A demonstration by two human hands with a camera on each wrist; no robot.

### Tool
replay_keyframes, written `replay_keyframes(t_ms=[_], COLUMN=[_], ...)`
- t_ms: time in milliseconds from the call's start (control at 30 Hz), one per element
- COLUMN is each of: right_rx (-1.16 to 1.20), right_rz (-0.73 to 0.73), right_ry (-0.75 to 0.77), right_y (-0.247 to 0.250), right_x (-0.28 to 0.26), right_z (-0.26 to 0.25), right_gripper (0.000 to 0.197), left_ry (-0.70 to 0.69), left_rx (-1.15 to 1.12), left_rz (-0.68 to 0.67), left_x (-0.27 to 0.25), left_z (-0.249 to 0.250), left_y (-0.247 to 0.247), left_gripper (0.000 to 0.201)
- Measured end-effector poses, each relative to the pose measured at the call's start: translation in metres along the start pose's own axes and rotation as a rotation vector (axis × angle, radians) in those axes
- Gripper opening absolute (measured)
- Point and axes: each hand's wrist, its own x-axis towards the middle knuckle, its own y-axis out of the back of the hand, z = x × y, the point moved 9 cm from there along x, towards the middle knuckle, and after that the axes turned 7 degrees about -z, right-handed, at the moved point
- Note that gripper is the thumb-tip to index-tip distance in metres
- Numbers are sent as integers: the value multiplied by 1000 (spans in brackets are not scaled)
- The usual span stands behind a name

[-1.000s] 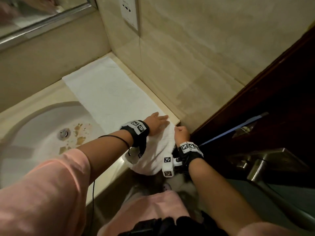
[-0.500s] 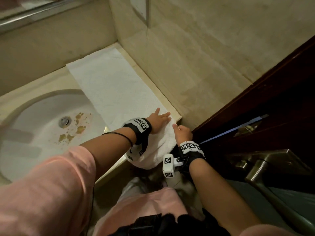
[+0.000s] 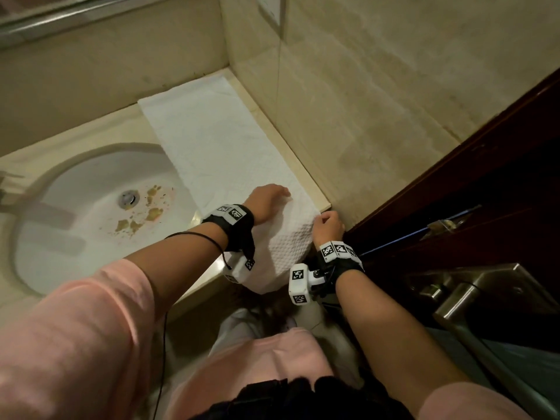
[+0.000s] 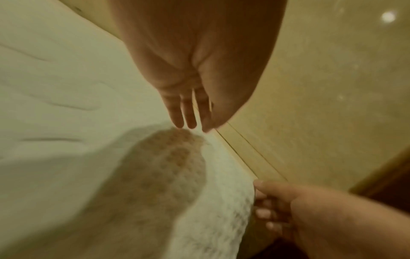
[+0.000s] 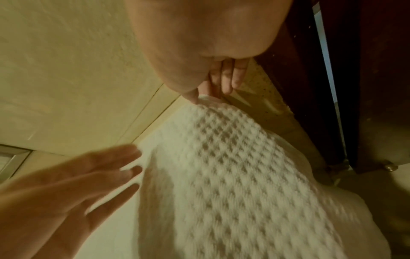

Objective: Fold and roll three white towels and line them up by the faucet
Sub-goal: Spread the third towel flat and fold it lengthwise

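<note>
From the head view, a white towel is seen spread lengthwise on the beige counter between the sink basin and the tiled wall, its near end draped over the counter's front edge. The left hand is laid flat on the towel with fingers extended; the right hand is closed on the towel's near right edge. In the left wrist view, straight fingers are shown touching the cloth. In the right wrist view, the waffle-textured edge is pinched between thumb and curled fingers.
</note>
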Motion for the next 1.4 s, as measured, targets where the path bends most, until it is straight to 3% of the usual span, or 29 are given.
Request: replay_keyframes(t_ms=[67, 167, 200, 267, 333, 367, 400, 467, 500, 633, 700, 833, 1000, 1167, 1400], right_rx=[38, 128, 149, 163, 172, 174, 184, 192, 188, 148, 118, 40, -51, -158, -222], right_rz=[-17, -49, -60, -73, -82, -82, -76, -51, -39, -37, -37, -69, -196, -190, -195], right_ry=[21, 9, -1, -5, 5, 12, 15, 35, 52, 62, 65, 49, -38, -119, -134], right_y=[-2, -4, -4, -6, -9, -10, -11, -12, -12, -15, -16, -18, -34, -44, -44], right_x=[2, 3, 3, 2, 0, -1, -3, -5, -5, -10, -12, -17, -23, -39, -52], right_z=[0, 4, 6, 6, 5, 5, 5, 3, 1, -6, -9, -12, 2, 24, 31], right_gripper=[18, 23, 22, 19, 18, 18, 19, 20, 20, 18, 17, 24, 39, 28, 42], left_ry=[161, 462, 609, 898, 1038, 1013, 950, 868, 835, 790, 761, 714, 771, 786, 667], left_rx=[-88, -175, -207, -306, -567, -716, -808, -819, -767, -317, -229, -374, -494, -381, -174], left_rz=[202, 461, 490, 420, 383, 383, 363, 252, 201, 111, 118, 217, 273, 264, 174], left_x=[-15, -56, -75, -108, -130, -135, -136, -140, -142, -144, -144, -148, -169, -189, -199], left_z=[-29, -75, -89, -119, -138, -139, -138, -132, -128, -122, -120, -120, -134, -139, -135], left_y=[20, 46, 49, 37, 14, 4, -5, -20, -25, -22, -18, -10, -1, 5, -10], left_gripper=[23, 29, 35, 58, 80, 77, 59, 14, 12, 31, 36, 30, 41, 43, 26])
